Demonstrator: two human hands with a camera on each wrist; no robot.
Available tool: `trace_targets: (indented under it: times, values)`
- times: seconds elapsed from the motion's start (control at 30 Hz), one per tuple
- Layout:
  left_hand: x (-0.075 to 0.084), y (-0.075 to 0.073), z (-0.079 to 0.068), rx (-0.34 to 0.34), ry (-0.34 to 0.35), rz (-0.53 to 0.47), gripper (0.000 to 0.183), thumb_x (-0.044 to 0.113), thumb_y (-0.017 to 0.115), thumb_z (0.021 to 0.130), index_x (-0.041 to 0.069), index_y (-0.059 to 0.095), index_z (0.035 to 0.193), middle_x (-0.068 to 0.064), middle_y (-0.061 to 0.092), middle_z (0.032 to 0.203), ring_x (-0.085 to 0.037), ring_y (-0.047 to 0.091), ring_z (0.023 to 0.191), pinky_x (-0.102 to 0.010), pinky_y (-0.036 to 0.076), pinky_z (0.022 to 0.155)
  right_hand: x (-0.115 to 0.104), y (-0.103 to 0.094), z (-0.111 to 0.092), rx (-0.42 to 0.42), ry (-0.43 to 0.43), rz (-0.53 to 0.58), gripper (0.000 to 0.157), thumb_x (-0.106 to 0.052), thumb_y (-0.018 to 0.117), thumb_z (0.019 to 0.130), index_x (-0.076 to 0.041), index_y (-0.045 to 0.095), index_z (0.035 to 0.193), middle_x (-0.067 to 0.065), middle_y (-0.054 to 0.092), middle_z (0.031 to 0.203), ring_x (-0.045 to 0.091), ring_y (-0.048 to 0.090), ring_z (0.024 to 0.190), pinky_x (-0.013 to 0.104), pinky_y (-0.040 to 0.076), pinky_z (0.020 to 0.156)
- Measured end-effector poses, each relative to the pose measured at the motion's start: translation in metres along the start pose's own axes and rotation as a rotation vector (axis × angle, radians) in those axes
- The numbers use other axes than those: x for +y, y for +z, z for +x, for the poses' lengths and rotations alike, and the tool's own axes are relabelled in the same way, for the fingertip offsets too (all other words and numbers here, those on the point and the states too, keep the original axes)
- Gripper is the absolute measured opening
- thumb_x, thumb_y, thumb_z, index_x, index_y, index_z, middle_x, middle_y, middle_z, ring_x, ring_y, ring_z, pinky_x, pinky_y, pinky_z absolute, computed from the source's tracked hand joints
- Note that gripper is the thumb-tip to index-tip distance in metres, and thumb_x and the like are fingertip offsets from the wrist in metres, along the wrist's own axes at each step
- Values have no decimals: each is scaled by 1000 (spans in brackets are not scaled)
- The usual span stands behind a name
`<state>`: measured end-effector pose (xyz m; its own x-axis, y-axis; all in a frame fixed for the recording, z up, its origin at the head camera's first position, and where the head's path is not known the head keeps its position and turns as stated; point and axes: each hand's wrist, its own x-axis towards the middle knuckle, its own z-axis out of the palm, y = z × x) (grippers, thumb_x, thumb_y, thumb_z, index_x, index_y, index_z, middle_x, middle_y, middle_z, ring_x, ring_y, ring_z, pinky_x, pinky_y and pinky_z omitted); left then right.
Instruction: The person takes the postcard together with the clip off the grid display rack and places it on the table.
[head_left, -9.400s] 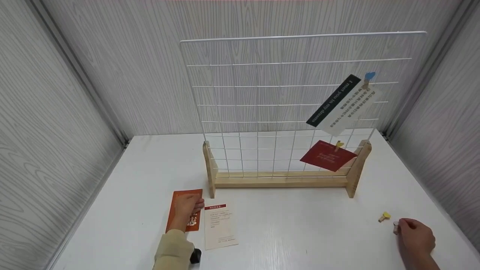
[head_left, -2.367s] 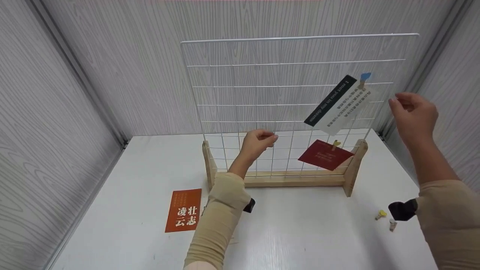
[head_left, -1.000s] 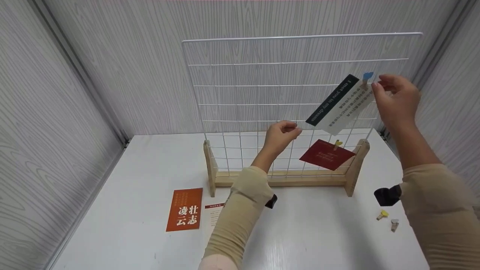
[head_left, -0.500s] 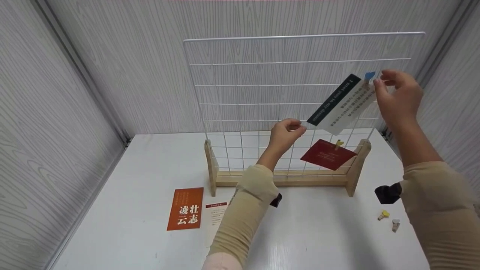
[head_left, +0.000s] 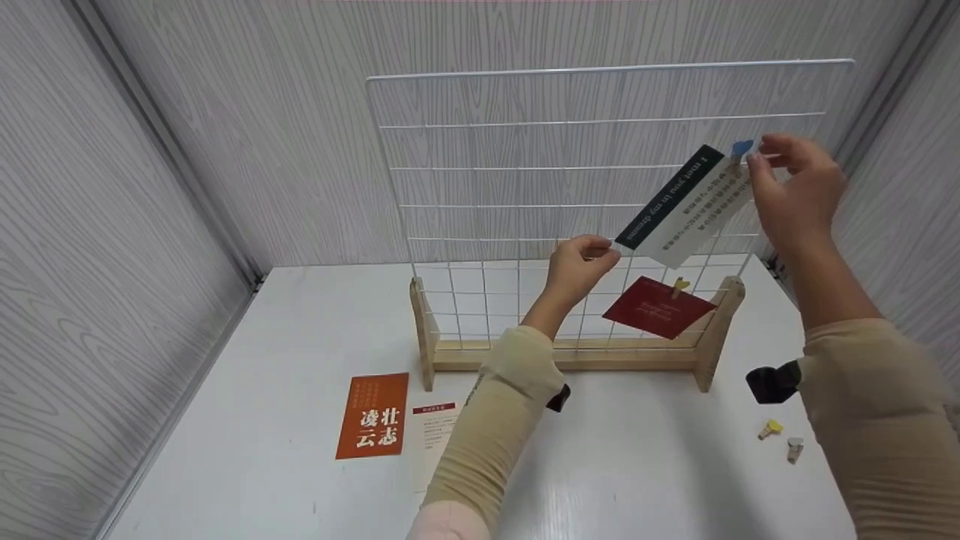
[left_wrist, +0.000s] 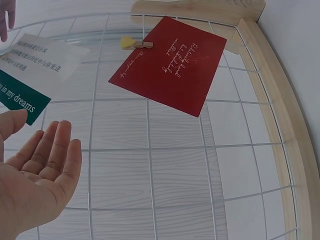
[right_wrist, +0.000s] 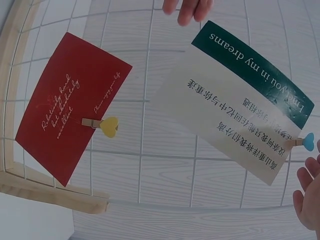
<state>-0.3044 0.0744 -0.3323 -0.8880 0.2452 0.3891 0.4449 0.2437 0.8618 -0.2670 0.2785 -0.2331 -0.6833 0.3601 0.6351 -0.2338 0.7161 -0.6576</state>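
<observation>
Left hand [head_left: 577, 270] and right hand [head_left: 806, 191] ungripped beside white card [head_left: 686, 217]

Left: thumb parted from fingers, grasping nothing, by the card's lower-left corner; thumb contact can't be told. Right: fingers relaxed, holding nothing, just beside blue clip [head_left: 741, 148] at the upper corner. Card hangs tilted near right edge of wire grid [head_left: 611, 69]; red card [head_left: 660, 307] below, gap between. Grid stretches wide to the left. Right wrist view shows a slim gap between left fingertips and green band; only head view shows orange card [head_left: 373, 416], cream sheet [head_left: 433, 442], loose yellow clip [head_left: 769, 430], grey clip [head_left: 795, 450].
</observation>
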Motion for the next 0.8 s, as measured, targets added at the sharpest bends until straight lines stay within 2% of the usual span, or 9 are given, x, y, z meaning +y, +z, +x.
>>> trace_targets:
  times: [0.2, 0.47, 0.63, 0.8]
  values:
    - [1, 3, 1, -2, 15, -5, 22, 12, 60, 80, 0, 60, 99, -7, 63, 90, -10, 56, 81, -15, 42, 69, -1, 2, 2, 2, -5, 7, 30, -21, 52, 86, -7, 54, 113, 5, 54, 108, 11, 49, 96, 18, 31, 86]
    - [4, 8, 1, 16, 2, -31, 23, 11, 61, 80, 0, 60, 100, -5, 63, 87, -7, 57, 76, -14, 43, 66, -3, 1, 4, 10, -49, -7, 29, -20, 51, 87, -8, 55, 113, 3, 54, 110, 11, 50, 97, 19, 30, 86]
    - [5, 10, 2, 23, 13, -79, 21, 9, 60, 80, 0, 60, 99, -5, 64, 85, -3, 57, 71, -13, 44, 64, -4, -2, 6, -21, -82, -61, 30, -19, 49, 88, -8, 54, 114, 3, 53, 113, 15, 49, 100, 20, 31, 86]
    - [5, 11, 2, 28, 15, -105, 19, 7, 59, 81, 0, 60, 98, -5, 64, 83, -3, 57, 67, -14, 44, 63, -6, -4, 7, -80, -93, -125, 32, -22, 46, 89, -8, 52, 117, 6, 51, 116, 19, 47, 103, 27, 33, 85]
